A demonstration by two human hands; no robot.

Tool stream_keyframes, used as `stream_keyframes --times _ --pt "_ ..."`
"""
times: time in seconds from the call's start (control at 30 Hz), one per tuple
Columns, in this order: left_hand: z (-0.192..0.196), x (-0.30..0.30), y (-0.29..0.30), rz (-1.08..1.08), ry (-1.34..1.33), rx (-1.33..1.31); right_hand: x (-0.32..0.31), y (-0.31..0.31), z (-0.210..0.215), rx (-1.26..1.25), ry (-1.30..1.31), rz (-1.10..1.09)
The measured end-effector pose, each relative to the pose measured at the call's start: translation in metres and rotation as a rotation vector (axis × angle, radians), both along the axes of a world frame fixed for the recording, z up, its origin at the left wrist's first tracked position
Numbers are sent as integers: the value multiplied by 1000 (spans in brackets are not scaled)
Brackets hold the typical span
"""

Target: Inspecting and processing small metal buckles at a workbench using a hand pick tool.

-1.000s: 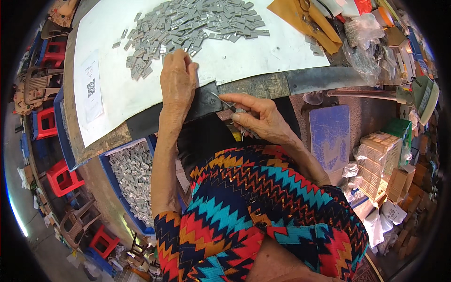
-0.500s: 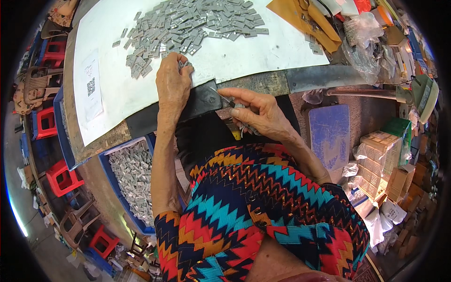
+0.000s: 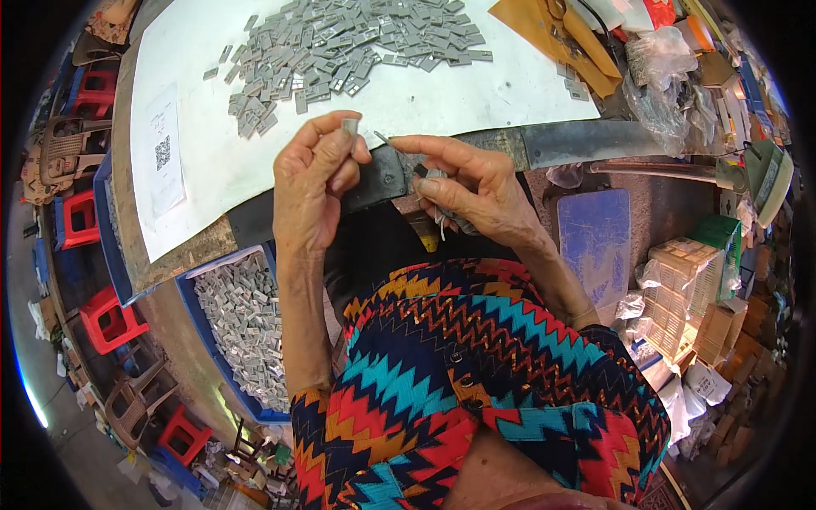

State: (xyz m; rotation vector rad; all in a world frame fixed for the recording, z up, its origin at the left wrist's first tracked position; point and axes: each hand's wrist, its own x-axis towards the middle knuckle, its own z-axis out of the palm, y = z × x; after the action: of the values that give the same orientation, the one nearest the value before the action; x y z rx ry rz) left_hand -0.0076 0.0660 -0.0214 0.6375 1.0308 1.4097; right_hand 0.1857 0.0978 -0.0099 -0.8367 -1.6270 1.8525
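Note:
My left hand (image 3: 313, 174) pinches a small flat grey piece (image 3: 349, 126) between thumb and fingertips, raised over the near edge of the table. Close on its right, my right hand (image 3: 476, 183) is closed around a slim tool; its thin metal tip (image 3: 382, 136) sticks out past the forefinger toward the piece. The tool's kind is mostly hidden by the fingers. Some crumpled grey material (image 3: 444, 223) shows under that palm. Below both hands lies a black pad (image 3: 378, 189) at the table edge. Beyond them, a heap of similar grey pieces (image 3: 340, 53) covers a white sheet (image 3: 484, 98).
At the left, below table height, a blue bin (image 3: 189, 308) holds many grey pieces. Brown paper (image 3: 520, 24) with scissors lies at the far right, beside clear plastic bags (image 3: 659, 102). A lamp (image 3: 769, 178) and a blue-topped stool (image 3: 595, 246) stand right. Red stools (image 3: 110, 319) line the left.
My left hand has drawn back from the near side of the heap and turned, lifting one grey piece. My right hand has shifted slightly, its tool tip now nearer the left fingers.

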Motion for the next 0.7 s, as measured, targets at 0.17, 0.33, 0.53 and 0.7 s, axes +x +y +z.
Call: stream_keyframes --times 0.17,0.33,0.53,0.7 --pt "1 13 -9 1 106 0 -3 -3 -5 131 -56 18" --pt "2 15 -13 25 211 -14 -8 -6 -14 246 8 -27" --pt "2 16 -15 28 325 -44 -6 -8 -12 204 -20 -20" --pt "4 19 -16 19 370 -55 -3 -7 -10 210 -90 24"
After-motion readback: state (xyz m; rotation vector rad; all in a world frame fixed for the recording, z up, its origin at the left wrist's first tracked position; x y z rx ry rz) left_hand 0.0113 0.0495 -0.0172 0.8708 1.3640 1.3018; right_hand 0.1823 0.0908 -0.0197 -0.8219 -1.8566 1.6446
